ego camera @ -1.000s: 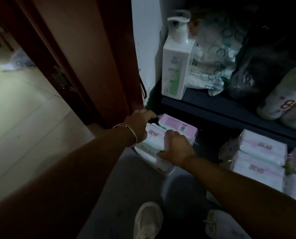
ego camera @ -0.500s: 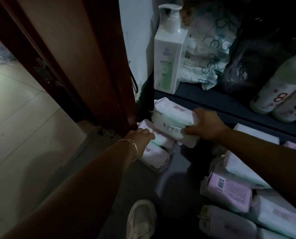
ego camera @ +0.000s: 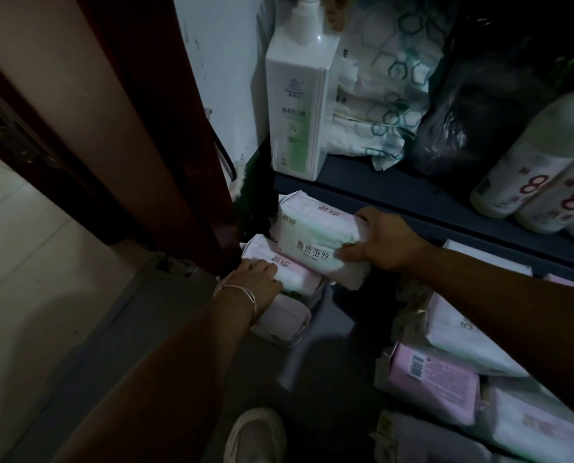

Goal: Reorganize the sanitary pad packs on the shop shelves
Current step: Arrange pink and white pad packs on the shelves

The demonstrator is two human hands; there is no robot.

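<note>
Right hand [ego camera: 387, 243] grips top pack [ego camera: 315, 235] (left hand [ego camera: 255, 282] below).

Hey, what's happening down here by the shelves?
A person is sorting sanitary pad packs low on a dark shelf unit. The right hand grips a white pack and holds it over a small stack by the door frame. The left hand rests on the pink pack atop that stack. More packs lie piled to the right. A pump bottle stands on the shelf above.
</note>
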